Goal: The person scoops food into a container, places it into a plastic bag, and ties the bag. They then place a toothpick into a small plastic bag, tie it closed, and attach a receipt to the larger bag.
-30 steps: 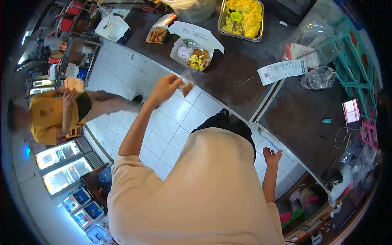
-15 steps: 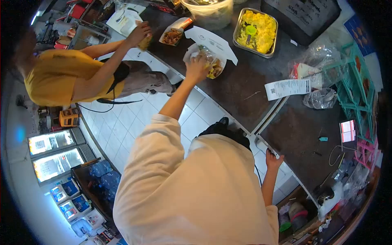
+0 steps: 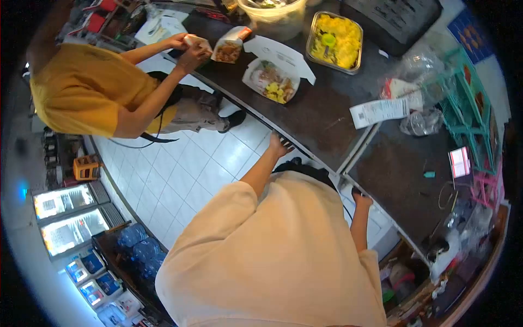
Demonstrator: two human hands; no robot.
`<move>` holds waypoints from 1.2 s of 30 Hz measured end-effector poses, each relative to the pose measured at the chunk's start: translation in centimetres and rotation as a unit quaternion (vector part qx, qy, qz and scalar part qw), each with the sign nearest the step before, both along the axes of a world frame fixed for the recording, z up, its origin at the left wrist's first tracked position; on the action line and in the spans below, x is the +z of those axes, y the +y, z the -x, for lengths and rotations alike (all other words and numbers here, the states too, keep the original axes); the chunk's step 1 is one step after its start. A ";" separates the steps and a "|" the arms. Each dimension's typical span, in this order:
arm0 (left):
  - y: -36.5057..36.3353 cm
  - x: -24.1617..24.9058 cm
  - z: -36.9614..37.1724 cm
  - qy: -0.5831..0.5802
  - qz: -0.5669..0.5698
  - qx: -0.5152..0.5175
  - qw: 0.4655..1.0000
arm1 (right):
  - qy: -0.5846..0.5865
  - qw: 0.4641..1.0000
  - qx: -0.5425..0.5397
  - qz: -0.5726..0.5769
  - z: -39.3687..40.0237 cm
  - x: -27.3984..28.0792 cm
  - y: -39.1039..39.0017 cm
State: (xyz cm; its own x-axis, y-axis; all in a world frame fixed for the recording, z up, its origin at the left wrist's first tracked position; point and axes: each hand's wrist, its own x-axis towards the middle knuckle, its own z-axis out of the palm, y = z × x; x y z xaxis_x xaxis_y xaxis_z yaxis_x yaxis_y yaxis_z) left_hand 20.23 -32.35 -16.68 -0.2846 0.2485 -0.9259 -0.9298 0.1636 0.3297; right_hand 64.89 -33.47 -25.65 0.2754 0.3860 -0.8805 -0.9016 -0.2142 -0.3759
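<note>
My left hand [image 3: 280, 145] is beside the front edge of the dark table, its fingers apart and nothing in it. Farther in on the tabletop stands an open white paper food box [image 3: 271, 82], its lid folded back. Inside it are yellow chunks of food and a clear plastic packet. My right hand [image 3: 362, 198] is low at the table edge, near the metal corner joint; its fingers are mostly hidden, so I cannot make out a grip. Behind the white box sits a metal tray [image 3: 334, 43] of yellow food with a green-handled scoop.
A co-worker in a yellow shirt [image 3: 87, 92] stands on the left, both hands on a small paper box [image 3: 197, 46]. Nearby are a box of brown food [image 3: 227, 52] and a plastic tub [image 3: 275, 19]. A printed receipt [image 3: 379, 113], plastic bags and a green rack [image 3: 467, 109] are right.
My left hand has left the white box and drawn back to the table edge. My right hand has shifted slightly. The co-worker now has both hands on a small box.
</note>
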 end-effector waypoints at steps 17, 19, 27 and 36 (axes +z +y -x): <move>0.3 -2.4 -10.7 -0.197 -0.156 0.002 0.968 | 0.095 0.989 -0.115 -0.012 9.3 12.9 -0.6; 0.6 -2.3 -10.5 -0.170 -0.098 0.005 0.981 | 0.100 0.989 -0.112 -0.001 8.9 12.8 -1.3; 1.5 0.5 -9.8 -0.138 -0.161 0.003 0.977 | 0.119 0.986 -0.110 -0.043 3.3 9.9 0.3; 0.2 -4.0 -11.8 -0.131 -0.078 0.007 0.988 | 0.196 0.972 -0.050 0.116 1.2 16.6 2.0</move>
